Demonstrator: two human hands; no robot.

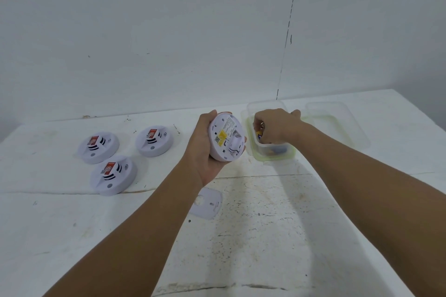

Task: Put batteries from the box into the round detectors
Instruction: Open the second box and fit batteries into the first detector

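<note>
White table (265,236) | left hand (205,149) grips detector (226,138) | right hand (272,128) curled in box (272,152), grasp unclear

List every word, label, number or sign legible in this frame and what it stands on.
No text is legible.
Held detector, underside: yellow sticker, small code square, printed lines, all blurred.
Three detectors on the table: red-orange stickers, too small to read; each carries a curved-wave symbol.
Batteries in the box: markings unreadable.
</note>
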